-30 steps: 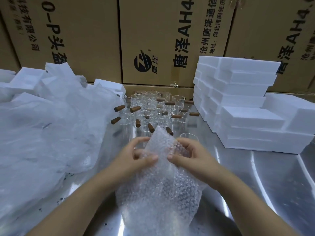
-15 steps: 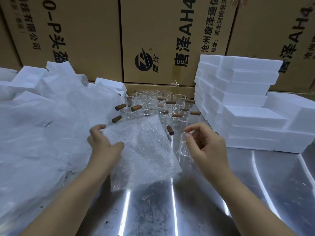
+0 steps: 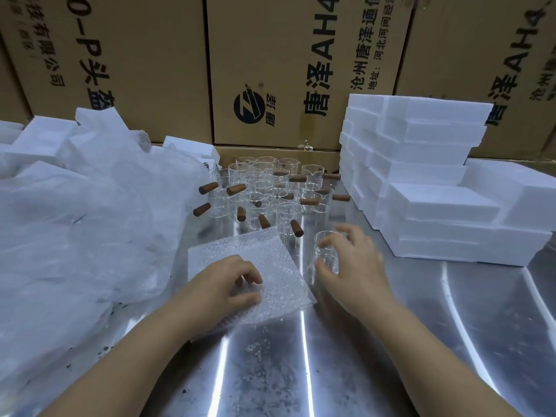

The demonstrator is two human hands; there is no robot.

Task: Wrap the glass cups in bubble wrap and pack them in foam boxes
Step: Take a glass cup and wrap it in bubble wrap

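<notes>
Glass cup (image 3: 326,251): upright on the counter (image 3: 376,356), just right of the bubble wrap sheet (image 3: 255,266)
Right hand (image 3: 355,266): fingers curled around the cup, contact unclear
Left hand (image 3: 228,284): pressing flat on the sheet, grasping nothing
Foam boxes (image 3: 436,182): stacked right

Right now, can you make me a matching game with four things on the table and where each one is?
Things:
1. bubble wrap sheet
2. nearest glass cup
3. foam boxes
4. crumpled plastic sheeting

Places:
A. stacked on the right side of the table
B. heaped on the left side of the table
C. flat under the left hand
D. between the fingers of the right hand

Pairs: 1-C, 2-D, 3-A, 4-B
</notes>
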